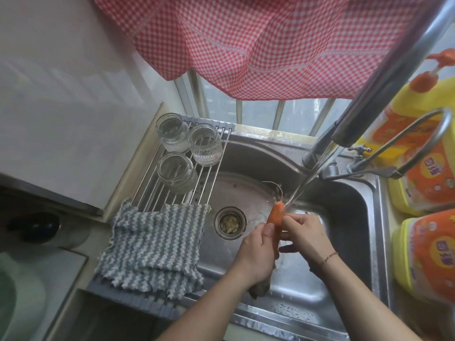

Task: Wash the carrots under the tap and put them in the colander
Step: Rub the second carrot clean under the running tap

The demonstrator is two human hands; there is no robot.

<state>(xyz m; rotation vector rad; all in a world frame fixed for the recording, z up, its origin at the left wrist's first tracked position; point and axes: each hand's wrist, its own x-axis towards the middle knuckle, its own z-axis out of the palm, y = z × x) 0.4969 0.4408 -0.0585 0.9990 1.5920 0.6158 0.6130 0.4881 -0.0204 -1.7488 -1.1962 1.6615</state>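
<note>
Carrot: orange, wet, long axis toward sink's far edge, thin root tip farthest, under tap stream. Left hand grip wraps it; right hand grip pinches it.

No text reads clearly. The yellow bottles at three o'clock carry orange labels with round purple-ringed badges holding what may be Chinese characters, too blurred to make out. The sink rim bears a tiny illegible stamp.

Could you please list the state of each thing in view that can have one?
tap: running onto the carrot
carrot: held over the sink, being rinsed
left hand: grips the carrot
right hand: pinches the carrot
glass jars: upright, on the rack
striped cloth: draped over the rack
</note>
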